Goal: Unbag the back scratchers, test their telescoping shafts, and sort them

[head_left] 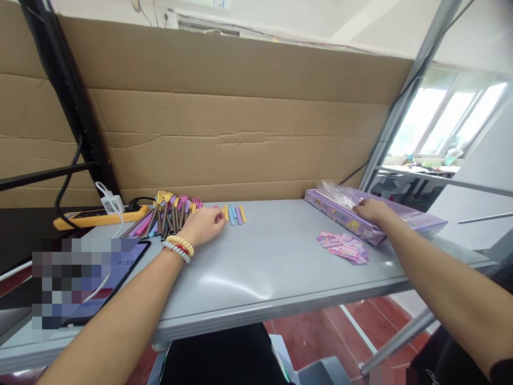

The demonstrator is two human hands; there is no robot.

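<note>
My left hand [204, 224] lies on the grey table [260, 267], fingers curled at a row of short pastel sticks [234, 214] in yellow, blue and purple. Just left of it is a bunch of brown pens with coloured hand-shaped tops [168, 211]. Beaded bracelets sit on that wrist. My right hand [372, 210] rests on a long purple box [420, 222] at the table's right side, fingers bent over its near edge, beside clear plastic wrapping [334, 192]. A small pile of pink cards [344, 247] lies in front of the box.
A cardboard wall [240, 123] backs the table. At the left are a yellow power strip [96, 216] with a white plug, a black cable and a tablet [104, 283]. A metal frame post [404, 96] rises at the right. Red floor shows below.
</note>
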